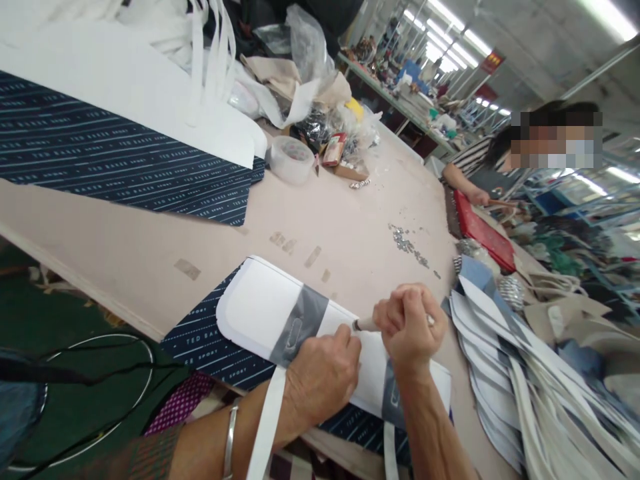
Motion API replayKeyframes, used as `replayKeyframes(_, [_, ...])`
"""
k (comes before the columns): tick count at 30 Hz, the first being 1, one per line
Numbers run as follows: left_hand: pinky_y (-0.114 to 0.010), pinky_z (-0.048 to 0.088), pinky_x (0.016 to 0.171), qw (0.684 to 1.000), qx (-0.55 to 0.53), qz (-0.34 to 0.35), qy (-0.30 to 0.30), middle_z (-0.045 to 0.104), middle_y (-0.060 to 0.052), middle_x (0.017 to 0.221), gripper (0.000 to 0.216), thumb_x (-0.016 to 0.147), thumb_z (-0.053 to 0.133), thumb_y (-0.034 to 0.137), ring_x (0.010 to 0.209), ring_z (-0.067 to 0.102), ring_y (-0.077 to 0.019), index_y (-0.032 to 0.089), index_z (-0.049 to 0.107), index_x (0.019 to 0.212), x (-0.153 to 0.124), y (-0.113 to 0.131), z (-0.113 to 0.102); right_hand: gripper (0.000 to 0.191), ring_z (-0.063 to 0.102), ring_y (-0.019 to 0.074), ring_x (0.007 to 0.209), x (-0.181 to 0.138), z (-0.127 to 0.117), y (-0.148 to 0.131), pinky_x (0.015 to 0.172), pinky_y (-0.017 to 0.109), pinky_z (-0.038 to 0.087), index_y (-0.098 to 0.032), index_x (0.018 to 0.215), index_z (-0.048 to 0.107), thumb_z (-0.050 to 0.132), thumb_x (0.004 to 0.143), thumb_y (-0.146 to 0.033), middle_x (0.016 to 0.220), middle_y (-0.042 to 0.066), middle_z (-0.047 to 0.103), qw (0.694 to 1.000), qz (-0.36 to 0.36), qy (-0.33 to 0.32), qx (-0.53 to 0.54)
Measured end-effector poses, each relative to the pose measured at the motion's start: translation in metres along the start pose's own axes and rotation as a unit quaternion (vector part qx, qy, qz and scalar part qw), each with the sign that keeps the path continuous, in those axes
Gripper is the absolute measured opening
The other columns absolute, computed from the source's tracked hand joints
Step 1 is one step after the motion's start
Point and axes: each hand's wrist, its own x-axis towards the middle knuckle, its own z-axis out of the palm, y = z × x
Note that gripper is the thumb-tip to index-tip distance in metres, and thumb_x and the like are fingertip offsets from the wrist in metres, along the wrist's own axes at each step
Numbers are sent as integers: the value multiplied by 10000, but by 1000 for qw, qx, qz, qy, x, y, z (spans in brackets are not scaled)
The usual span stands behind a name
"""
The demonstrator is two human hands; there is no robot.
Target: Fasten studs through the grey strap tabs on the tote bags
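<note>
A white panel [260, 310] with grey bands [300, 323] lies on a navy striped printed piece [200, 340] at the near table edge. My left hand [323, 377] rests on the panel with fingers curled, pressing it down beside a white strap [267, 420]. My right hand [413, 323] is clenched in a fist around a pen-like tool [365, 325] whose tip points at the panel, just above my left fingers.
A stack of white and grey pieces [505, 360] fans out to the right. A tape roll [291, 160], plastic bags and small metal parts [407, 243] lie further back. More navy fabric [115, 160] covers the left. Another person [500, 173] works at the far right by a red tray [483, 230].
</note>
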Motion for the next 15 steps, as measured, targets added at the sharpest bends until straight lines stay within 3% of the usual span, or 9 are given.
replayKeyframes(2, [-356,543,591,1000,5,-5,0,581,-43,901,90,881,465,246,716,623,-224,190,524,920,0,0,1,232,266,54,348,2,-12,8,371,173,243,-192,767,565,508,926,-351,454,-114,288,997,-6,-28,-75])
replayKeyframes(4, [-358,541,596,1000,9,-8,2,580,-37,903,92,885,462,257,724,627,-227,199,526,916,1,0,0,242,342,68,406,12,-32,14,428,197,288,-184,774,579,510,928,-358,489,-86,381,969,-53,-67,-233])
replayKeyframes(6, [-352,539,601,1000,17,-7,6,581,-31,897,92,889,457,254,727,633,-224,206,532,911,1,1,0,254,424,86,489,24,-56,20,522,228,344,-174,774,596,525,917,-372,555,-50,479,897,-102,-126,-411])
replayKeyframes(8, [-330,531,590,999,33,-4,11,586,-24,880,94,890,450,231,719,639,-214,209,541,897,1,3,0,257,477,105,553,32,-77,25,610,253,377,-169,790,618,540,903,-386,604,-25,538,830,-115,-179,-516])
replayKeyframes(12, [-257,496,531,994,97,17,51,608,-13,815,187,900,404,157,635,642,-170,210,578,858,0,-1,8,218,579,161,716,26,-98,26,733,288,427,-176,875,666,658,811,-384,747,25,642,790,-121,-194,-569])
replayKeyframes(15, [-221,480,505,980,133,62,137,645,-19,834,239,898,395,146,631,647,-153,227,620,881,4,-14,24,302,606,214,902,2,-97,9,835,318,449,-200,1011,667,714,736,-313,913,54,670,778,-122,-184,-589])
